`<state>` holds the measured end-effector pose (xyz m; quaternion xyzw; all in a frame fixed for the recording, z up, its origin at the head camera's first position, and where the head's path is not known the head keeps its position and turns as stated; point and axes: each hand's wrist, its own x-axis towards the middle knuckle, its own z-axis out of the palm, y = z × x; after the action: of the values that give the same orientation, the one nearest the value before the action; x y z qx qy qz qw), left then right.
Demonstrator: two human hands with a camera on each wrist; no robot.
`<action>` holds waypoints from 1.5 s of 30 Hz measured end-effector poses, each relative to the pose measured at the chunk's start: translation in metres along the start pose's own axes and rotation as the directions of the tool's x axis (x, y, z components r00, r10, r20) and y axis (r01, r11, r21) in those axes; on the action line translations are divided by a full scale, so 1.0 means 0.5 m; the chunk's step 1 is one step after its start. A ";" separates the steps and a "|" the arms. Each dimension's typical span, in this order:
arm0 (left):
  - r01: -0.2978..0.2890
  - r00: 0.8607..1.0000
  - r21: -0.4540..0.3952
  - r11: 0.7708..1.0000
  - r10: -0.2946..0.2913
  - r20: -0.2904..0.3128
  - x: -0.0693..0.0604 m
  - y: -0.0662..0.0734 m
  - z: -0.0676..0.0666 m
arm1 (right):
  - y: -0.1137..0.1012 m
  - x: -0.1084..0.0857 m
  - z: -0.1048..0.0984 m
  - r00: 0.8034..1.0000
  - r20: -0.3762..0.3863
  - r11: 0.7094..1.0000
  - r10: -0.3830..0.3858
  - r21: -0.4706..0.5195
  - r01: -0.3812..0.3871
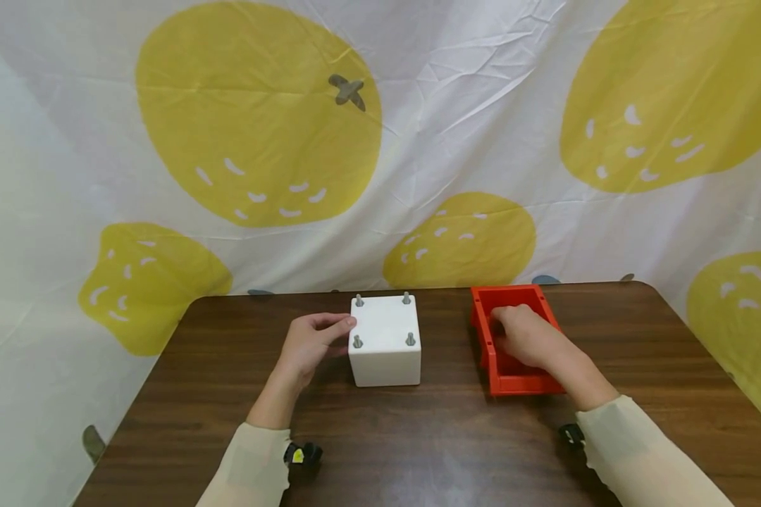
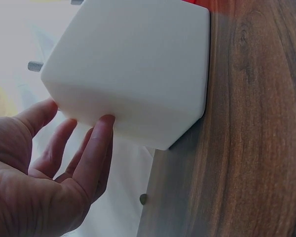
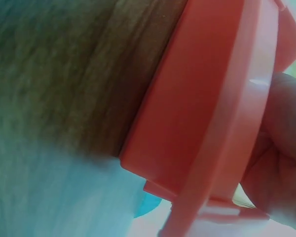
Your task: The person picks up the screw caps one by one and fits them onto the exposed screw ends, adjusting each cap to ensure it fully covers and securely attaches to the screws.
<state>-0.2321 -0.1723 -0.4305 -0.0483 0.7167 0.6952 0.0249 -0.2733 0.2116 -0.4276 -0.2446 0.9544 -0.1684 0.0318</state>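
Pale sleeves [image 1: 246, 461] lay nearest; the left hand [image 1: 313, 343], fingers [image 2: 92, 155] spread, touched the white block [image 1: 385, 336] on the counter [image 1: 444, 451], likely stiff, slick, best held by opposite sides. Inside the red bin [image 1: 525, 385], the right hand's [image 1: 528, 336] fingers couldn't be judged.

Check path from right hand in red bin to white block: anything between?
The left wall of the red bin stands between the right hand and the white block; past that wall, nothing visible on the tabletop blocks the way.

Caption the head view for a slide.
Left hand touching a white block topped with four upright bolts, right hand inside a red bin, on a wood-grain table.
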 end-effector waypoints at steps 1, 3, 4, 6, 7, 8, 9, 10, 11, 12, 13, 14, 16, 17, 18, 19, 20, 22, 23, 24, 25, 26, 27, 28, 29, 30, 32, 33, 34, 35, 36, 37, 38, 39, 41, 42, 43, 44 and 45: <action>0.001 1.000 -0.003 1.000 -0.001 0.002 0.001 -0.001 -0.001 | 0.000 -0.001 -0.002 1.000 -0.006 1.000 -0.003 0.005 0.003; -0.002 1.000 -0.008 1.000 0.002 0.006 0.001 0.000 -0.001 | 0.000 -0.003 -0.007 1.000 -0.019 1.000 -0.005 0.014 0.005; -0.004 1.000 -0.011 1.000 0.004 0.007 0.001 0.000 -0.001 | -0.001 -0.004 -0.011 1.000 -0.025 1.000 -0.004 0.018 0.004; -0.005 1.000 -0.012 1.000 0.005 0.006 0.001 0.000 -0.001 | -0.002 -0.006 -0.017 0.999 -0.043 1.000 -0.010 0.024 0.011; -0.003 1.000 -0.012 1.000 0.003 0.005 0.001 0.000 -0.001 | -0.004 -0.007 -0.020 0.998 -0.054 1.000 -0.015 0.026 0.017; -0.001 1.000 -0.011 1.000 0.001 0.004 0.001 0.001 -0.001 | -0.005 -0.008 -0.023 0.998 -0.066 0.999 -0.019 0.028 0.021; 0.002 1.000 -0.010 1.000 -0.002 0.002 0.001 0.001 -0.001 | -0.007 -0.009 -0.026 0.997 -0.077 0.999 -0.023 0.030 0.025; 0.004 1.000 -0.010 1.000 -0.004 0.001 0.000 0.001 -0.001 | -0.009 -0.011 -0.029 0.996 -0.089 0.999 -0.027 0.031 0.030; 0.007 1.000 -0.009 1.000 -0.007 0.000 0.000 0.001 -0.001 | -0.011 -0.012 -0.032 0.995 -0.100 0.999 -0.031 0.035 0.035; 0.008 1.000 -0.007 1.000 -0.008 -0.001 0.001 0.002 -0.001 | -0.013 -0.012 -0.036 0.993 -0.110 0.998 -0.035 0.039 0.039; 0.007 1.000 -0.006 1.000 -0.007 -0.001 0.001 0.002 -0.001 | -0.015 -0.013 -0.039 0.992 -0.123 0.998 -0.039 0.043 0.045; 0.005 1.000 -0.006 1.000 -0.005 0.000 0.002 0.002 -0.002 | -0.018 -0.013 -0.042 0.990 -0.133 0.998 -0.041 0.048 0.048; 0.001 1.000 -0.004 1.000 -0.001 0.000 0.003 0.002 -0.002 | -0.022 -0.014 -0.047 0.987 -0.155 0.997 -0.046 0.057 0.055; -0.001 1.000 -0.002 1.000 0.001 -0.001 0.004 0.001 -0.002 | -0.024 -0.014 -0.050 0.985 -0.167 0.996 -0.048 0.062 0.059; -0.003 1.000 0.000 1.000 0.003 0.000 0.004 0.001 -0.002 | -0.025 -0.015 -0.052 0.983 -0.178 0.996 -0.051 0.063 0.063; -0.003 1.000 0.001 1.000 0.003 0.001 0.004 0.001 -0.002 | -0.027 -0.015 -0.054 0.981 -0.186 0.996 -0.051 0.068 0.065; -0.003 1.000 0.003 1.000 0.003 0.001 0.005 0.000 -0.002 | -0.029 -0.016 -0.056 0.980 -0.193 0.995 -0.050 0.072 0.065; -0.004 1.000 0.004 1.000 0.004 0.003 0.006 -0.001 -0.002 | -0.032 -0.017 -0.058 0.978 -0.204 0.995 -0.044 0.082 0.062; -0.004 1.000 0.004 1.000 0.004 0.004 0.007 -0.001 -0.002 | -0.033 -0.017 -0.059 0.977 -0.207 0.994 -0.041 0.090 0.061; -0.004 1.000 0.003 1.000 0.004 0.005 0.007 -0.001 -0.002 | -0.035 -0.017 -0.060 0.977 -0.210 0.994 -0.037 0.097 0.058; -0.004 1.000 0.001 1.000 0.004 0.006 0.007 -0.002 -0.002 | -0.036 -0.017 -0.060 0.977 -0.212 0.993 -0.034 0.106 0.057; -0.004 1.000 0.000 1.000 0.004 0.006 0.007 -0.002 -0.002 | -0.038 -0.018 -0.061 0.976 -0.216 0.992 -0.032 0.114 0.057; -0.003 1.000 -0.002 1.000 0.003 0.007 0.007 -0.002 -0.002 | -0.040 -0.018 -0.061 0.975 -0.220 0.991 -0.030 0.123 0.058; -0.003 1.000 -0.003 1.000 0.003 0.007 0.007 -0.002 -0.002 | -0.042 -0.019 -0.062 0.974 -0.225 0.990 -0.030 0.128 0.060; -0.002 1.000 -0.004 1.000 0.002 0.006 0.007 -0.002 -0.002 | -0.044 -0.019 -0.062 0.973 -0.230 0.989 -0.031 0.137 0.063; -0.002 1.000 -0.002 1.000 0.002 0.006 0.007 -0.002 -0.002 | -0.046 -0.019 -0.062 0.971 -0.237 0.988 -0.032 0.142 0.067; -0.003 1.000 0.000 1.000 0.003 0.005 0.007 -0.002 -0.002 | -0.050 -0.020 -0.062 0.967 -0.253 0.985 -0.033 0.155 0.074; -0.003 1.000 0.001 1.000 0.003 0.005 0.006 -0.002 -0.002 | -0.051 -0.020 -0.062 0.965 -0.260 0.984 -0.033 0.160 0.077; -0.004 1.000 0.003 1.000 0.004 0.005 0.006 -0.002 -0.002 | -0.053 -0.020 -0.062 0.963 -0.266 0.984 -0.032 0.163 0.078; -0.005 1.000 0.005 1.000 0.005 0.004 0.005 -0.002 -0.002 | -0.054 -0.020 -0.062 0.962 -0.270 0.982 -0.031 0.174 0.080; -0.005 1.000 0.006 1.000 0.005 0.005 0.005 -0.001 -0.002 | -0.056 -0.020 -0.062 0.962 -0.273 0.980 -0.027 0.182 0.079; -0.006 1.000 0.005 1.000 0.006 0.005 0.004 -0.001 -0.001 | -0.057 -0.020 -0.062 0.962 -0.272 0.978 -0.021 0.193 0.076; -0.005 1.000 0.005 1.000 0.005 0.005 0.004 0.000 -0.001 | -0.059 -0.021 -0.062 0.962 -0.271 0.977 -0.015 0.203 0.072; -0.004 1.000 0.003 1.000 0.004 0.006 0.003 0.000 -0.001 | -0.060 -0.021 -0.061 0.962 -0.272 0.974 -0.009 0.216 0.070; -0.001 1.000 -0.001 1.000 0.001 0.009 0.002 0.000 -0.001 | -0.064 -0.021 -0.060 0.961 -0.276 0.968 0.001 0.240 0.068; 0.001 1.000 -0.005 1.000 -0.001 0.010 0.001 0.001 -0.001 | -0.065 -0.021 -0.059 0.960 -0.280 0.967 0.005 0.248 0.068; 0.003 1.000 -0.009 1.000 -0.003 0.011 0.001 0.001 -0.001 | -0.067 -0.021 -0.058 0.958 -0.285 0.964 0.007 0.258 0.070; 0.005 1.000 -0.012 1.000 -0.004 0.012 0.000 0.001 -0.001 | -0.068 -0.021 -0.057 0.956 -0.292 0.959 0.009 0.272 0.074; 0.007 1.000 -0.016 1.000 -0.006 0.012 0.000 0.001 0.000 | -0.070 -0.021 -0.056 0.955 -0.297 0.954 0.009 0.288 0.080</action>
<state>-0.2321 -0.1725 -0.4302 -0.0467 0.7108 0.7011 0.0310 -0.2522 0.1964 -0.3899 -0.2266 0.9076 -0.3448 -0.0777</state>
